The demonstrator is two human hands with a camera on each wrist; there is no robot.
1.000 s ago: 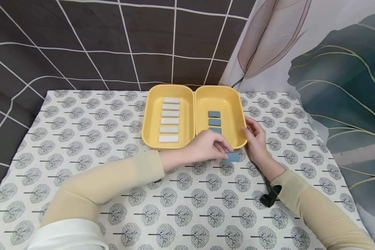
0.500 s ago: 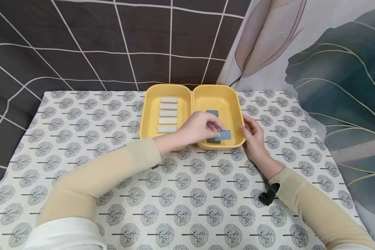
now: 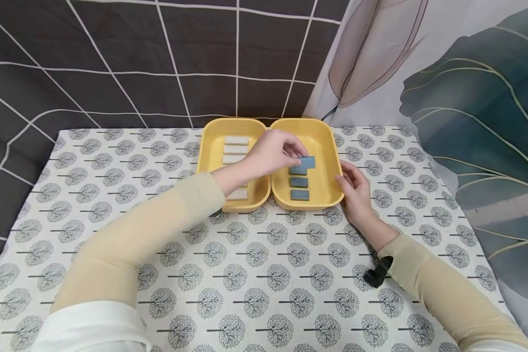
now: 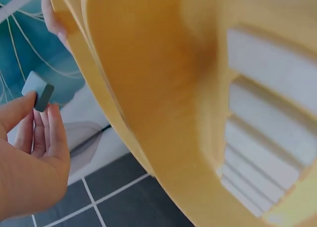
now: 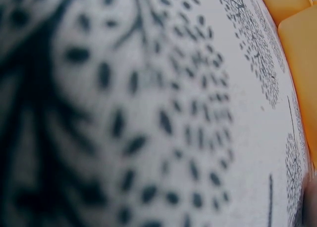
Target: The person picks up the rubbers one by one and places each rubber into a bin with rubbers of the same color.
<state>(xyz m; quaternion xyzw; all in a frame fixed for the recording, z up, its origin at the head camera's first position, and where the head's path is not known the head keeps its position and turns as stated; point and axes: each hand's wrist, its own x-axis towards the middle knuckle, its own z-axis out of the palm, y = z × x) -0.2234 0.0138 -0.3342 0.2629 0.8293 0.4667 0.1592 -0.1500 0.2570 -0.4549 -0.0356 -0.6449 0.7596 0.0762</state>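
Note:
My left hand (image 3: 278,152) pinches a small flat blue block (image 3: 307,162) between thumb and fingertips, above the right half of the yellow box (image 3: 327,195). In the left wrist view the blue block (image 4: 38,90) shows a pale face and a darker side. Below it, blue blocks (image 3: 300,195) lie in a column; the hand and held block hide part of it. At the box's right wall my right hand (image 3: 356,191) grips the rim, thumb on the edge and fingers outside. The right wrist view shows mostly blurred cloth.
Several white blocks (image 3: 235,148) stand in a column in the box's left half (image 3: 209,161), partly hidden by my left wrist. A tree-patterned cloth (image 3: 255,278) covers the table. A dark gridded wall covering (image 3: 207,54) rises behind, with a leaf-patterned curtain (image 3: 479,146) to the right.
My left hand has carried the blue block from in front of the box over its right half and on toward the far end of the column. The right hand stays at the rim.

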